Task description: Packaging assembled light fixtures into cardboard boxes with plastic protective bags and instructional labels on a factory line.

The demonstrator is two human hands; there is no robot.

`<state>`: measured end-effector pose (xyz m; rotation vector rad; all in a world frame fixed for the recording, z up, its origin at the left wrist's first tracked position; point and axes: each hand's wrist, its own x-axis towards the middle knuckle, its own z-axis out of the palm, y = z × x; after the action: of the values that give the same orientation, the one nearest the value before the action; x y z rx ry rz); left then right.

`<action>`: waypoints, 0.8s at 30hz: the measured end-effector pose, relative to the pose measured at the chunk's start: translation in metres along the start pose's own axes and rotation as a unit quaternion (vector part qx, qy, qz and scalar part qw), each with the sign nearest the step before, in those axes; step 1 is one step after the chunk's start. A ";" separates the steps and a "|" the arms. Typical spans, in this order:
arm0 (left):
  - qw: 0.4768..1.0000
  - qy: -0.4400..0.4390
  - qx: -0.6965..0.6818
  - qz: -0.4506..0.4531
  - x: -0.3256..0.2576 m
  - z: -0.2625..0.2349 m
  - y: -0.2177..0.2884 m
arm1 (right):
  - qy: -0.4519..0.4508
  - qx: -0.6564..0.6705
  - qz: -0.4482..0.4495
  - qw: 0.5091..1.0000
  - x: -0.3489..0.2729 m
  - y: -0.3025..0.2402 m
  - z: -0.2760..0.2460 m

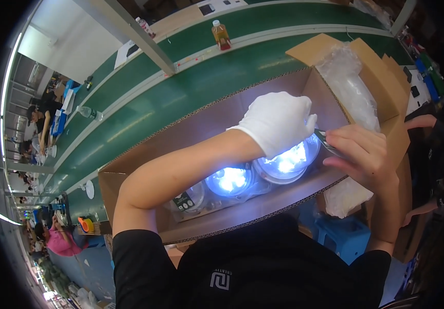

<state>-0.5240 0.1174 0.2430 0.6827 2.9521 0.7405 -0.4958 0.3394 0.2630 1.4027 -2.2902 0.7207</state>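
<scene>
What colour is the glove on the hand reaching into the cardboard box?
White. The glove is on the left hand only; the right hand is bare. It shows clearly in the head view.

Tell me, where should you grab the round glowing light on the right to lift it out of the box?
Probably by its round rim, from above. The right light lies face up in the cardboard box, walls close around it, so only its top is open.

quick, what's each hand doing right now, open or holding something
Left hand: white-gloved, curled over the lit round lamp in the cardboard box; grip cannot be told.
Right hand: bare, fingers pinching a small dark card.
</scene>
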 end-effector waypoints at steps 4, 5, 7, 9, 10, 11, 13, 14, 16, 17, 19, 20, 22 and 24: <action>0.998 -0.015 -0.032 -0.043 0.008 0.023 -0.005 | -0.029 -0.011 0.046 0.998 -0.011 0.001 0.010; 0.998 -0.019 -0.034 -0.046 0.009 0.027 -0.009 | -0.035 -0.014 0.066 0.997 -0.012 0.000 0.012; 0.997 -0.024 -0.040 -0.068 0.009 0.033 -0.013 | -0.037 0.001 0.075 0.996 -0.011 0.000 0.014; 0.995 -0.030 -0.047 -0.079 0.002 0.040 -0.021 | -0.038 0.015 0.085 0.996 -0.011 0.000 0.017; 0.994 -0.032 -0.052 -0.086 -0.001 0.046 -0.025 | -0.037 0.022 0.088 0.995 -0.013 0.000 0.019; 0.992 -0.034 -0.065 -0.105 -0.004 0.053 -0.027 | -0.035 0.028 0.091 0.995 -0.014 0.001 0.021; 0.992 -0.026 -0.061 -0.107 -0.012 0.067 -0.031 | -0.048 0.040 0.094 0.994 -0.016 0.003 0.019; 0.993 -0.014 -0.056 -0.106 -0.016 0.075 -0.033 | -0.059 0.047 0.094 0.993 -0.016 0.003 0.019; 0.993 -0.023 -0.060 -0.102 -0.021 0.082 -0.033 | -0.068 0.047 0.095 0.992 -0.015 0.004 0.019; 0.993 -0.020 -0.060 -0.096 -0.024 0.085 -0.034 | -0.075 0.044 0.094 0.992 -0.015 0.005 0.019; 0.993 -0.028 -0.074 -0.085 -0.029 0.093 -0.037 | -0.088 0.046 0.101 0.990 -0.014 0.005 0.018; 0.995 -0.018 -0.073 -0.067 -0.033 0.099 -0.037 | -0.099 0.049 0.105 0.988 -0.013 0.005 0.018; 0.998 -0.003 -0.047 -0.033 -0.041 0.107 -0.038 | -0.112 0.050 0.105 0.987 -0.012 0.005 0.018; 0.997 -0.037 -0.058 -0.021 -0.044 0.104 -0.039 | -0.126 0.050 0.105 0.985 -0.013 0.004 0.017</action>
<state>-0.4872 0.1144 0.1290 0.6254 2.8205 0.8558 -0.4941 0.3398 0.2412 1.3761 -2.6633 0.7686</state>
